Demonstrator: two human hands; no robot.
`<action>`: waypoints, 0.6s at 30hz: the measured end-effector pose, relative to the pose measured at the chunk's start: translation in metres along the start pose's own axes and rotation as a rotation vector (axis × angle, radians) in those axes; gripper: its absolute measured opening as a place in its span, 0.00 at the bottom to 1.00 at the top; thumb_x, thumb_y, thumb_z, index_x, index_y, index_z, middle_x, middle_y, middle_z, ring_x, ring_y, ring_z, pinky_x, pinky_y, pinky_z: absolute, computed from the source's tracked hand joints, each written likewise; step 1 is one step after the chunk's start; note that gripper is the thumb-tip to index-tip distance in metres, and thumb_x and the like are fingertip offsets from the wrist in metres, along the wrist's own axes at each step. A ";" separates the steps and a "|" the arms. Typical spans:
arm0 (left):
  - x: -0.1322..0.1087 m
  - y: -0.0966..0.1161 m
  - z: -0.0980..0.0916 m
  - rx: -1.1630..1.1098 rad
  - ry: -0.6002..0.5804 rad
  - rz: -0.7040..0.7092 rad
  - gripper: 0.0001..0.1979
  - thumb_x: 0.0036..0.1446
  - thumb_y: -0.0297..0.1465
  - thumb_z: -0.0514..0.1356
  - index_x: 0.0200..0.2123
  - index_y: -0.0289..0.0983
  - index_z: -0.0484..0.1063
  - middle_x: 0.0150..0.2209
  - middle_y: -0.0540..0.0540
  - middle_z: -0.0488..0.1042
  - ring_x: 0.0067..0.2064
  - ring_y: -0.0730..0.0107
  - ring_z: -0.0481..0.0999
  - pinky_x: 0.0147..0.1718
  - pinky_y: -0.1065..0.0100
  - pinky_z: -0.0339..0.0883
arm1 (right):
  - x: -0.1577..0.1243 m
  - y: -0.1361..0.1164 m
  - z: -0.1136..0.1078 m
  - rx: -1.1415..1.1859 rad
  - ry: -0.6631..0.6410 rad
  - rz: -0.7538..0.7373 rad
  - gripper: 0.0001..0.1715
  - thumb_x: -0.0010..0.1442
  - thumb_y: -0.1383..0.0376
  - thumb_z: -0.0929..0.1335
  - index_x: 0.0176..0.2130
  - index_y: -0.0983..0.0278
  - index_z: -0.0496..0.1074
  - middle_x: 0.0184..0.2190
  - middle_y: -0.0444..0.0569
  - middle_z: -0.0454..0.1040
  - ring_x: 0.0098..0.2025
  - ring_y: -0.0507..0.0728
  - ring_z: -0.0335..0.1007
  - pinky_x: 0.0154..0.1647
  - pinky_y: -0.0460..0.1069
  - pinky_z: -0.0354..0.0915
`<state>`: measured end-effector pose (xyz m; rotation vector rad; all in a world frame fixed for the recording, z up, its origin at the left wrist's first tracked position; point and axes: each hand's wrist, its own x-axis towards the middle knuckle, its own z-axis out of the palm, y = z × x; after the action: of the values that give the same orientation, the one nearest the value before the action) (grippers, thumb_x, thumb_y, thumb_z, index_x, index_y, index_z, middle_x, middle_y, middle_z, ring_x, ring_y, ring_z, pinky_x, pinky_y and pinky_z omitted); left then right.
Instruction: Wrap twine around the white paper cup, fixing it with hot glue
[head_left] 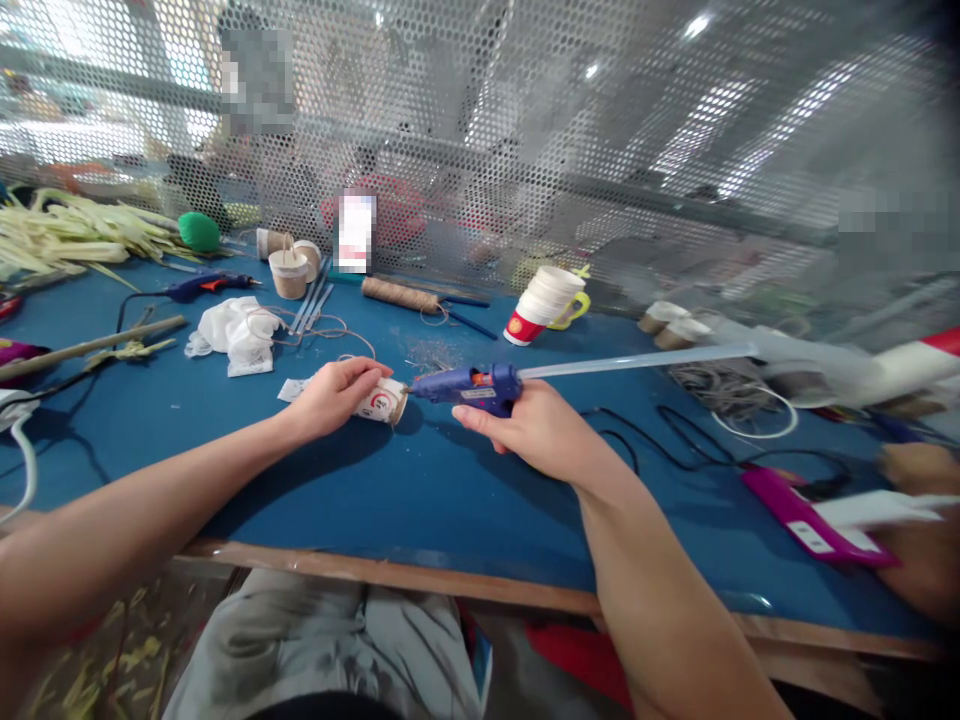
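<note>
My left hand is closed over a small paper cup lying on its side, its rim end facing right with brown twine along the edge. In my right hand is a blue hot glue gun, gripped by its handle. The nozzle points left and meets the twine-edged end of the cup; whether it touches I cannot tell. A long clear glue stick juts from the gun's back toward the right.
Behind stand stacked paper cups, a twine spool, twine-wrapped cups and a phone. A second glue gun and crumpled white plastic lie left. A purple power strip and black cord are right. Perforated metal mesh borders the table.
</note>
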<state>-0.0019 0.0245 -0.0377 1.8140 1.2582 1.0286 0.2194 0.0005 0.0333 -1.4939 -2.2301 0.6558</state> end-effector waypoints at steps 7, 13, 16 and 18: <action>0.001 -0.003 0.001 0.035 0.007 0.019 0.19 0.57 0.39 0.49 0.39 0.34 0.73 0.37 0.44 0.77 0.37 0.65 0.74 0.33 0.69 0.64 | -0.003 -0.002 -0.001 -0.120 0.038 -0.076 0.17 0.53 0.57 0.66 0.17 0.61 0.63 0.13 0.41 0.65 0.21 0.53 0.65 0.24 0.48 0.60; 0.002 -0.002 0.001 0.043 0.020 0.008 0.18 0.57 0.39 0.49 0.39 0.34 0.73 0.38 0.43 0.77 0.37 0.65 0.74 0.34 0.69 0.64 | -0.004 -0.002 0.001 -0.145 0.047 -0.080 0.17 0.53 0.58 0.66 0.18 0.61 0.64 0.13 0.42 0.66 0.23 0.54 0.66 0.26 0.48 0.60; 0.001 0.000 0.001 0.052 0.021 0.002 0.18 0.57 0.38 0.49 0.39 0.34 0.73 0.38 0.43 0.77 0.37 0.65 0.74 0.34 0.68 0.64 | -0.005 -0.003 0.002 -0.133 0.049 -0.078 0.17 0.53 0.58 0.66 0.18 0.61 0.64 0.13 0.41 0.65 0.23 0.54 0.66 0.27 0.48 0.60; 0.001 0.002 0.001 0.060 0.019 -0.008 0.18 0.57 0.38 0.49 0.39 0.33 0.73 0.38 0.43 0.77 0.37 0.64 0.74 0.34 0.68 0.64 | -0.006 -0.004 0.002 -0.116 0.042 -0.073 0.16 0.53 0.58 0.66 0.18 0.61 0.64 0.13 0.41 0.65 0.23 0.54 0.66 0.27 0.48 0.60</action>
<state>-0.0004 0.0252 -0.0364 1.8472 1.3195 1.0163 0.2173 -0.0062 0.0331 -1.4587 -2.3137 0.4760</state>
